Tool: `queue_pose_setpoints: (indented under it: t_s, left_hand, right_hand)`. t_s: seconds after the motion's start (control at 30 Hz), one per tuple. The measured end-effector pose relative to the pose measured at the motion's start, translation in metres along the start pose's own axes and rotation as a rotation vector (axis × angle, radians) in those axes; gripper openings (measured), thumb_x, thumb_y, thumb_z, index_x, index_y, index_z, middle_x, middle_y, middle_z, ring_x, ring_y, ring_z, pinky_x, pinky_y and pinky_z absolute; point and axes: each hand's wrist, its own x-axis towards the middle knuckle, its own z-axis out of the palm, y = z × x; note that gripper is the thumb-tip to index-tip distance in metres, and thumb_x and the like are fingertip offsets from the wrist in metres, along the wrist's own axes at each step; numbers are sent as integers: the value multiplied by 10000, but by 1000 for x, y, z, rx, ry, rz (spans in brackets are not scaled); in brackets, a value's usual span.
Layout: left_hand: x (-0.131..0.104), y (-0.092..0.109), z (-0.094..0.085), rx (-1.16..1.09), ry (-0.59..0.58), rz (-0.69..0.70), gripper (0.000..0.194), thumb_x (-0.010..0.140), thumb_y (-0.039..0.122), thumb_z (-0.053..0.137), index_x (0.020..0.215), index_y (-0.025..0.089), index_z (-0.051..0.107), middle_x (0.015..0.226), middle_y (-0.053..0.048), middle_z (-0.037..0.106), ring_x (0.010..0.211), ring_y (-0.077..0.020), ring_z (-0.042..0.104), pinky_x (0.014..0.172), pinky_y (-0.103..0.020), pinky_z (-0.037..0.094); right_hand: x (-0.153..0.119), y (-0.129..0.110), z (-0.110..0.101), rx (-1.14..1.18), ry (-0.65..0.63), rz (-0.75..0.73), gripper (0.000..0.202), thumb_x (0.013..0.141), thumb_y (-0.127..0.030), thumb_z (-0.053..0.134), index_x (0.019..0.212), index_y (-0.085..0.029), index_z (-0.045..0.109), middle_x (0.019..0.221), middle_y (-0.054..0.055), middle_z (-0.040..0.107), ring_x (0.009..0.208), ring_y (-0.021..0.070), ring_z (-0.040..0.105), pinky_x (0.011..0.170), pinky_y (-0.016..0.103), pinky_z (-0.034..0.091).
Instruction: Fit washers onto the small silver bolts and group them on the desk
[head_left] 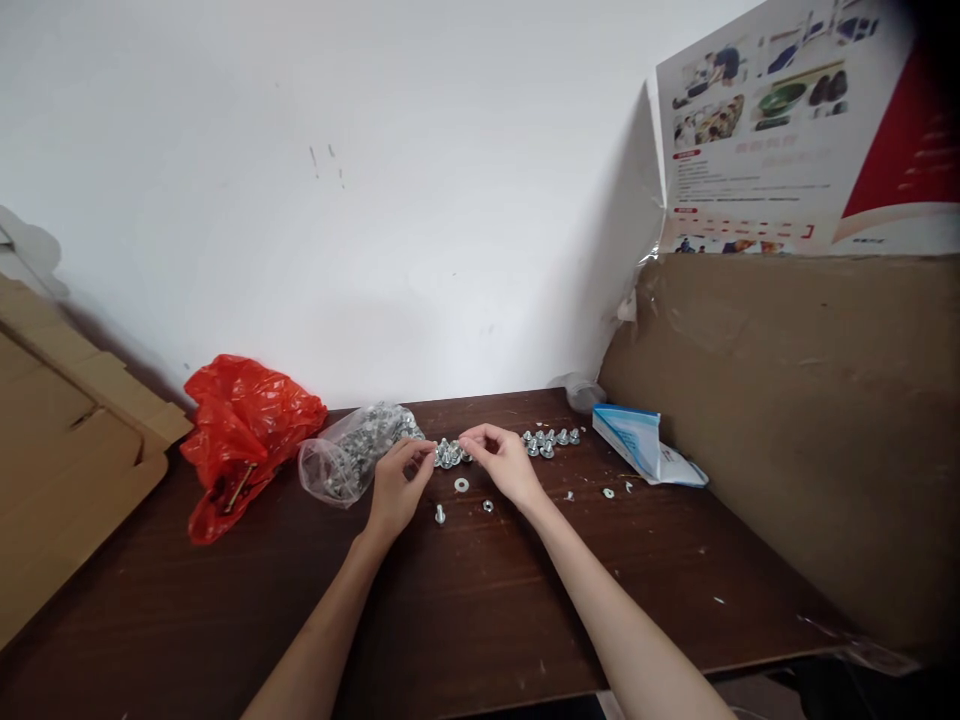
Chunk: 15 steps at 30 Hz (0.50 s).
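Observation:
Both of my hands reach over the table on either side of a cluster of silver bolts. The thumb and fingers of my left hand are pinched together at the cluster's left edge. My right hand is pinched too, its fingertips at the cluster's right side. Whatever is between the fingertips of either hand is too small to make out. In front of the cluster lie a flat washer, a nut and a single bolt with its shank up.
A second group of bolts with washers stands right of my right hand. On the left are a clear bag of hardware and a red plastic bag. A blue-and-white packet lies before the large cardboard box.

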Motion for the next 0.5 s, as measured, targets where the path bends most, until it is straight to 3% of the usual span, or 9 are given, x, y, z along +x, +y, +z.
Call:
queue_pose_setpoints:
  t_s: [0.13, 0.2, 0.3, 0.37, 0.5]
  left_hand:
    - [3, -2, -4, 2, -8, -4, 209, 821, 157, 468, 785, 181, 672, 818, -30, 649, 752, -149, 586, 630, -241, 437]
    - [4, 1, -9, -48, -76, -60, 214, 825, 188, 474, 757, 178, 676, 788, -25, 640, 747, -150, 579, 653, -246, 435]
    - [4, 8, -18, -120, -342, -198, 207, 827, 314, 535, 791, 177, 686, 766, -21, 629, 712, -144, 554, 662, -252, 424]
    - [4, 12, -24, -99, -511, -204, 214, 765, 381, 625, 802, 182, 694, 739, -9, 581, 660, -125, 497, 617, -238, 392]
    - [4, 13, -29, -9, -671, -172, 299, 611, 399, 764, 813, 183, 713, 724, 11, 509, 655, -108, 419, 616, -226, 350]
  right_hand:
    - [-1, 0, -12, -378, 24, -130, 155, 786, -307, 605, 707, -179, 641, 697, 22, 649, 615, 150, 557, 588, 263, 418]
    - [-1, 1, -17, -502, 14, -130, 142, 788, -284, 602, 688, -187, 634, 693, 19, 648, 601, 154, 552, 581, 265, 403]
    - [0, 3, -22, -591, -10, -87, 121, 789, -257, 599, 701, -191, 651, 720, 26, 666, 614, 163, 569, 596, 270, 404]
    - [0, 4, -24, -604, -50, -61, 107, 789, -239, 596, 725, -192, 668, 754, 29, 680, 650, 167, 591, 622, 269, 414]
    - [-1, 5, -22, -633, -134, -44, 99, 797, -221, 595, 764, -201, 686, 825, 26, 689, 735, 171, 614, 680, 262, 427]
